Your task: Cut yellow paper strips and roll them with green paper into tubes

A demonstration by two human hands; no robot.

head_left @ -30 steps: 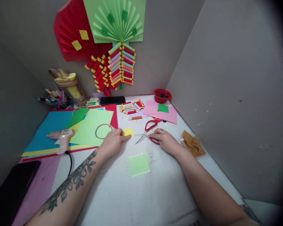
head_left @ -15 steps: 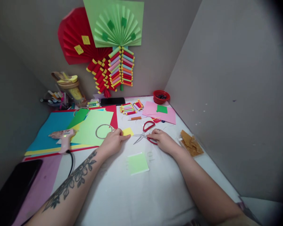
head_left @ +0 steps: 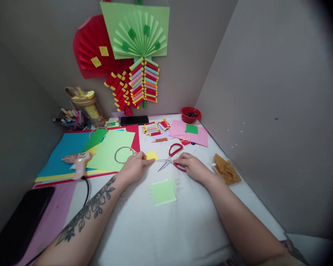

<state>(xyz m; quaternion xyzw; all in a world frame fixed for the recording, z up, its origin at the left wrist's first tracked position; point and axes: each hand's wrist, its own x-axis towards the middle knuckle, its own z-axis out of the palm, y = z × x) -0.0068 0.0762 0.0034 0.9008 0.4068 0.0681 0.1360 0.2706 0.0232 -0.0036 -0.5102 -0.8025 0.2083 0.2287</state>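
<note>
My left hand [head_left: 135, 165] rests on the table, most fingers curled and one digit pointing right along a small yellow paper [head_left: 152, 155]. It appears to hold that paper by its lower left edge. My right hand [head_left: 192, 165] is closed on the lower red handle of the scissors [head_left: 170, 161]. Their blades are spread and point left, with the tips close to the yellow paper. The upper handle loop is free of my fingers. Nearer to me, a light green paper square [head_left: 163, 192] with white edges lies flat between my forearms.
Coloured sheets [head_left: 113, 147], a metal ring [head_left: 115, 156] and a pink glue gun [head_left: 80, 166] lie left. Small paper rolls [head_left: 150, 128], a pencil [head_left: 160, 140] and a red bowl [head_left: 190, 115] stand behind. Brown pieces [head_left: 226, 170] lie right. Paper fans [head_left: 141, 37] hang on the wall.
The whole view has shifted slightly right and down. Both hands, the scissors and the yellow paper keep about the same places relative to each other.
</note>
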